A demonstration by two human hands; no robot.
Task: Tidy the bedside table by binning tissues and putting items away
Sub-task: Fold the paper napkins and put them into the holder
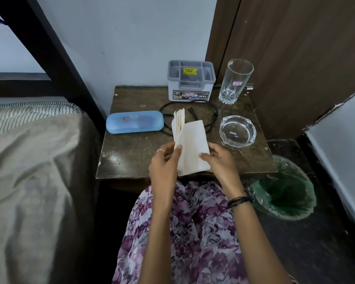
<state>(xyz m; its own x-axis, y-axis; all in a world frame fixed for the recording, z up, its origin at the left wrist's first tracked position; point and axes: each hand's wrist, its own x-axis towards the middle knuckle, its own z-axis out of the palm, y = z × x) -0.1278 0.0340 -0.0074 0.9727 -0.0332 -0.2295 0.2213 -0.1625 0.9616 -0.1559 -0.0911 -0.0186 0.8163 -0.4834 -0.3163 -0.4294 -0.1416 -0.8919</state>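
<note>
My left hand [166, 160] and right hand [219, 160] pinch a folded cream tissue stack [190, 144], layers fanned, above the bedside table [131, 148]. The grey organiser [191, 83] reads "OPEL"; the glass [235, 80] bears a "169" sticker.

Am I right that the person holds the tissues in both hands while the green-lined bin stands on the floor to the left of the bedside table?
Not quite: the head view shows the green-lined bin to the right of the bedside table, not the left. Both the left hand and right hand do hold the tissues.
</note>
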